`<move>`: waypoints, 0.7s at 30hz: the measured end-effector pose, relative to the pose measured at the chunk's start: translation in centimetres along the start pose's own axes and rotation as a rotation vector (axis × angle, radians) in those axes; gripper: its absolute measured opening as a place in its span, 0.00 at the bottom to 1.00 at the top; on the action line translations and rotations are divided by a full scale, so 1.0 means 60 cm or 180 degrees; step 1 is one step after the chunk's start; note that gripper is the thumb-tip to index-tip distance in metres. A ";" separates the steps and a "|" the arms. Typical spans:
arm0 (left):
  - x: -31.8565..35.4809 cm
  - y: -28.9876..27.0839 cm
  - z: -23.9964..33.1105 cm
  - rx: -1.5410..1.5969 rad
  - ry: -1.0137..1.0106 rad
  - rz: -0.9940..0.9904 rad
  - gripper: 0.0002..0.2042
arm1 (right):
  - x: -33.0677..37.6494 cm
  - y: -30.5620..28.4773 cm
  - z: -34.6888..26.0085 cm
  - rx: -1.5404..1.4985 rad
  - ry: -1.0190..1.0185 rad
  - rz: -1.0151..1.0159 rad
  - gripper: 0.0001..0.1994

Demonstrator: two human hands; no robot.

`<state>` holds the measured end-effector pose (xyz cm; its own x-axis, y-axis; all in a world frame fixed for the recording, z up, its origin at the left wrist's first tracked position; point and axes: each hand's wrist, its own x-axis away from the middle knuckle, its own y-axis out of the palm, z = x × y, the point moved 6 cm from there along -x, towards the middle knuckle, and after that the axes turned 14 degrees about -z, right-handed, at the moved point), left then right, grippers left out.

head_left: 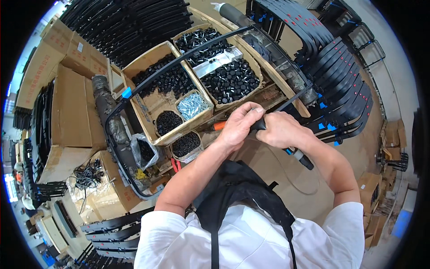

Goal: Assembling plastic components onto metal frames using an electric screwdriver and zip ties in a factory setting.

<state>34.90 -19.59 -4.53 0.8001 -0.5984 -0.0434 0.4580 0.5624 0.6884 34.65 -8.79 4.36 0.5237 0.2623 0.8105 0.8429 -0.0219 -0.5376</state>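
My right hand is wrapped round a dark, slim power screwdriver, whose rear end shows below the wrist with a thin cord looping down. Its front end is hidden. Close beside it, my left hand is closed, thumb and fingers pressed together. A black piece shows between the two hands, too covered to name. Just past them runs a black bar-like frame, which curves on across the wooden boxes. Something with an orange end pokes out by the left hand.
Wooden boxes hold black round-headed studs, silver screws and small black screws. Red-handled pliers lie near a plastic bag. Stacked black frames stand right; cardboard boxes stand left.
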 end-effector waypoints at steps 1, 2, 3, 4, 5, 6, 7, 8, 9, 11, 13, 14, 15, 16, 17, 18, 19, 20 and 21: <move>0.002 0.005 -0.004 -0.0163 0.0038 0.0066 0.11 | -0.003 0.010 0.010 -0.0046 -0.0168 0.0231 0.22; 0.004 0.009 -0.008 -0.0325 0.0075 0.0134 0.11 | 0.002 0.014 0.019 -0.0093 -0.0338 0.0460 0.23; 0.007 0.009 -0.009 -0.0401 0.0075 0.0172 0.11 | 0.006 0.015 0.017 -0.0138 -0.0312 0.0409 0.22; 0.008 0.012 -0.013 -0.0445 0.0084 0.0191 0.11 | 0.007 0.019 0.022 -0.0137 -0.0357 0.0427 0.22; 0.008 0.015 -0.015 -0.0488 0.0178 0.0227 0.10 | 0.006 0.022 0.026 -0.0125 -0.0430 0.0509 0.22; 0.011 0.019 -0.017 -0.0521 0.0269 0.0279 0.10 | 0.010 0.024 0.025 -0.0110 -0.0507 0.0572 0.22; 0.006 0.016 -0.017 -0.0578 0.0233 0.0367 0.09 | 0.011 0.022 0.030 -0.0206 -0.0409 0.0464 0.21; 0.004 0.015 -0.016 -0.0652 0.0230 0.0401 0.09 | 0.015 0.020 0.030 -0.0299 -0.0397 0.0352 0.20; -0.001 0.019 -0.017 -0.0669 0.0228 0.0411 0.09 | 0.016 0.018 0.033 -0.0279 -0.0390 0.0372 0.20; -0.004 0.026 -0.021 -0.0548 0.0239 0.0477 0.08 | 0.008 0.024 0.047 -0.0278 -0.0377 0.0313 0.19; -0.005 0.026 -0.023 -0.0630 0.0267 0.0474 0.08 | 0.004 0.027 0.053 -0.0275 -0.0459 0.0334 0.20; -0.005 0.027 -0.022 -0.0687 0.0286 0.0468 0.08 | 0.005 0.027 0.054 -0.0274 -0.0520 0.0340 0.20; -0.002 0.024 -0.024 -0.0713 0.0295 0.0470 0.08 | 0.004 0.030 0.052 -0.0273 -0.0541 0.0357 0.20; 0.001 0.022 -0.027 -0.0716 0.0302 0.0460 0.09 | 0.005 0.032 0.049 -0.0186 -0.0539 0.0447 0.21; 0.004 0.018 -0.029 -0.0717 0.0310 0.0450 0.09 | 0.006 0.034 0.046 -0.0099 -0.0534 0.0538 0.21; 0.007 0.024 -0.031 -0.0720 0.0309 0.0448 0.09 | 0.007 0.042 0.049 -0.0101 -0.0534 0.0540 0.21; 0.010 0.029 -0.033 -0.0786 0.0241 0.0454 0.09 | 0.009 0.046 0.052 -0.0092 -0.0572 0.0635 0.22; 0.012 0.032 -0.034 -0.0852 0.0173 0.0460 0.09 | 0.012 0.047 0.052 -0.0082 -0.0610 0.0728 0.22; 0.009 0.035 -0.034 -0.0860 0.0248 0.0416 0.09 | 0.016 0.048 0.053 -0.0197 -0.0480 0.0483 0.23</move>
<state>37.08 -17.56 -4.62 0.8815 -0.4712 -0.0298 0.4273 0.7693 0.4750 37.19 -5.53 2.82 0.6248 0.3927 0.6749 0.7642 -0.1302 -0.6317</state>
